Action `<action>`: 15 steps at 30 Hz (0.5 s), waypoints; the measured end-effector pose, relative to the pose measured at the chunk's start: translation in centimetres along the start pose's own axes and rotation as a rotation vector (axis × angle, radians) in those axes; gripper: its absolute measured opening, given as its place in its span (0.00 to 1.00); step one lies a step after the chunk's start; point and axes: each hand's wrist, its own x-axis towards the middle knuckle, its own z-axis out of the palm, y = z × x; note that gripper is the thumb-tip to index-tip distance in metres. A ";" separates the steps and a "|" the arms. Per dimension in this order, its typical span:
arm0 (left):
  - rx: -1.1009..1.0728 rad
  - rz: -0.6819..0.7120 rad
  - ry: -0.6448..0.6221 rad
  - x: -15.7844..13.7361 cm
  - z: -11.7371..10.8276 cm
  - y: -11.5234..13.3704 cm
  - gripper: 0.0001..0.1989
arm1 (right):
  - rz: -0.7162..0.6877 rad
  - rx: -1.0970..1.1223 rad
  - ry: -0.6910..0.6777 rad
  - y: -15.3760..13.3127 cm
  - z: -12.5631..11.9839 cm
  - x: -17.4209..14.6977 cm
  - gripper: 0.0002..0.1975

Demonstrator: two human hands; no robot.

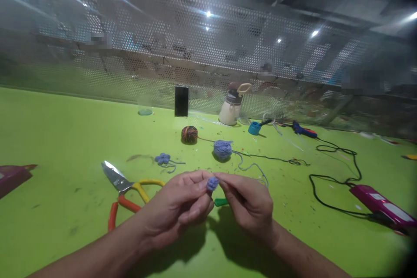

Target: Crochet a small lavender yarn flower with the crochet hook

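Observation:
Just above the green table, a small blue-purple crocheted yarn piece (213,183) is pinched in the fingers of my left hand (187,197). My right hand (249,202) is closed, its thumb and forefinger meeting at the right edge of that piece. Under the right fingers a green handle-like end (221,202) sticks out; I cannot tell whether it is held or lies on the table. A ball of the same blue-purple yarn (223,150) rests beyond the hands, with a loose strand (250,165) running right. Left of it lies a finished-looking crocheted flower (163,159) with yarn tails.
Scissors (125,189) with yellow and orange handles lie open beside my left forearm. Farther back are a multicolored yarn ball (189,134), a phone (181,101), a bottle (230,108) and a blue tape roll (254,128). A corded glue gun (304,130) and magenta box (381,206) sit right.

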 end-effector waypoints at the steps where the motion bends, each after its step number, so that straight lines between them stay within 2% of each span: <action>1: 0.001 0.001 -0.005 0.0 -0.1 0.0 0.07 | 0.013 0.006 -0.004 -0.1 0.0 0.1 0.15; 7: 0.010 -0.010 -0.013 -0.1 -0.1 0.1 0.06 | 0.055 0.021 -0.036 -0.4 -0.1 0.0 0.08; 15: 0.093 -0.008 0.078 0.4 -0.4 0.3 0.06 | 0.118 0.114 -0.115 0.5 -0.7 0.6 0.10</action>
